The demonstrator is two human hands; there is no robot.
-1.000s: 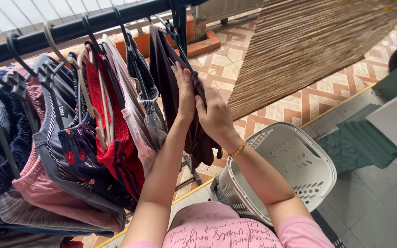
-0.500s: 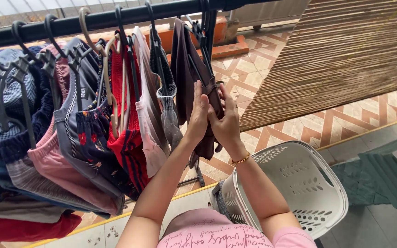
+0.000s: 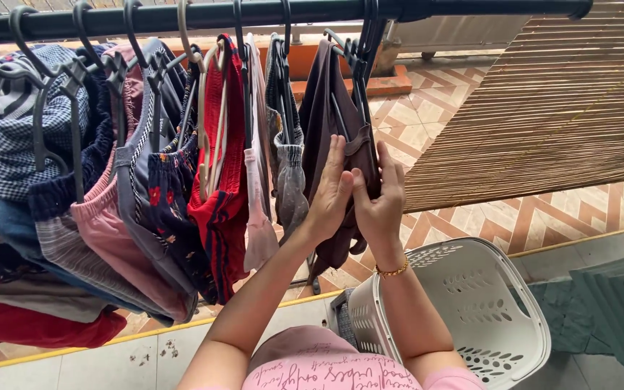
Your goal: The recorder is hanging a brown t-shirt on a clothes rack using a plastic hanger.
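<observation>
Pressing flat from both sides, the left hand and right hand are laid on a dark brown cloth in the middle of the frame; fingers are straight and close together, with nothing pinched, so the cloth seems to be smoothed; it is hung on a dark hanger; a white basket is seen at the lower right; more clothes are hung at the left on the black rail; patterned floor tiles lie far below.
</observation>
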